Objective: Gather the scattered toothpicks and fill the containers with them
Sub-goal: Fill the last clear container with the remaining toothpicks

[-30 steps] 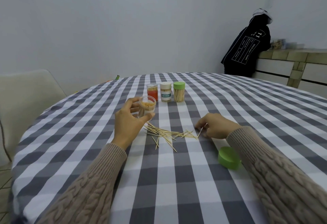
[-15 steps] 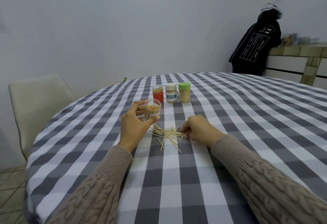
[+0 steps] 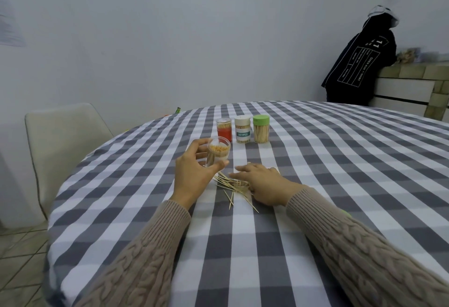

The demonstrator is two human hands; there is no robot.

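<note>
Left hand (image 3: 192, 175) gripping open clear container (image 3: 218, 152) part-full of toothpicks, right hand (image 3: 263, 184) flat with fingers (image 3: 243, 168) released over scattered toothpicks (image 3: 233, 185) mid-desk (image 3: 340, 161), short of three containers (image 3: 243, 129) toward far edge.

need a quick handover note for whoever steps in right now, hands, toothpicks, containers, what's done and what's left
Left hand grips the open clear container, partly filled with toothpicks, just above the table.
Right hand lies flat, fingers straight, on the loose toothpicks.
Three containers stand behind: red container, white labelled container, green-lidded container, all holding toothpicks.
Done: some toothpicks are in the held container.
Left: gather the pile into it. Its lid is not clearly in view.
</note>
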